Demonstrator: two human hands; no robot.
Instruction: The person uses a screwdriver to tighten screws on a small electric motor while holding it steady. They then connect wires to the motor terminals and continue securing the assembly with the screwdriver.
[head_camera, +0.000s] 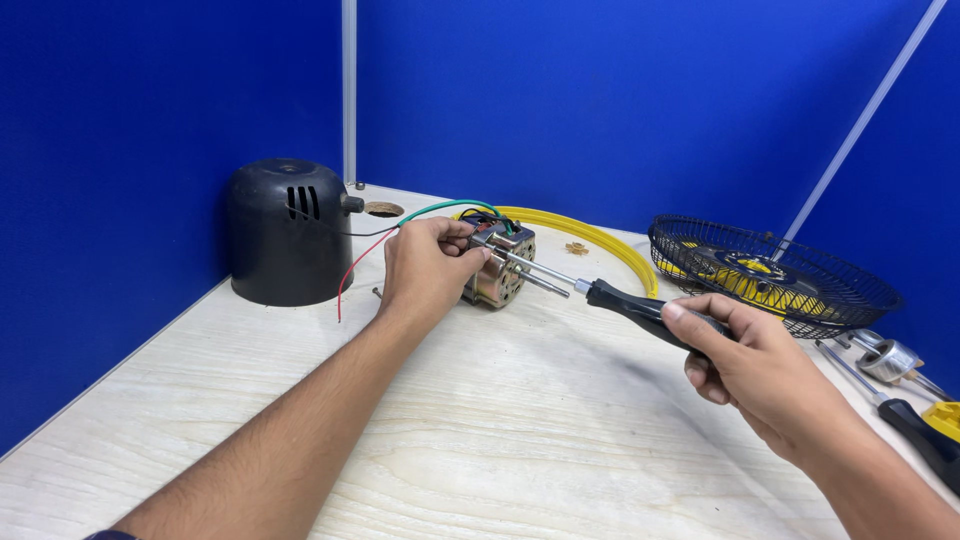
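My left hand grips a small fan motor that rests on the light wooden table, fingers wrapped over its top. Green, red and black wires trail from the motor to the left. My right hand holds a screwdriver by its black handle. Its metal shaft points left and its tip touches the motor's upper front, beside the motor's own shaft.
A black domed motor cover stands at the back left by the blue wall. A yellow ring lies behind the motor. A black wire fan guard sits at the right, with another screwdriver and metal parts near the right edge.
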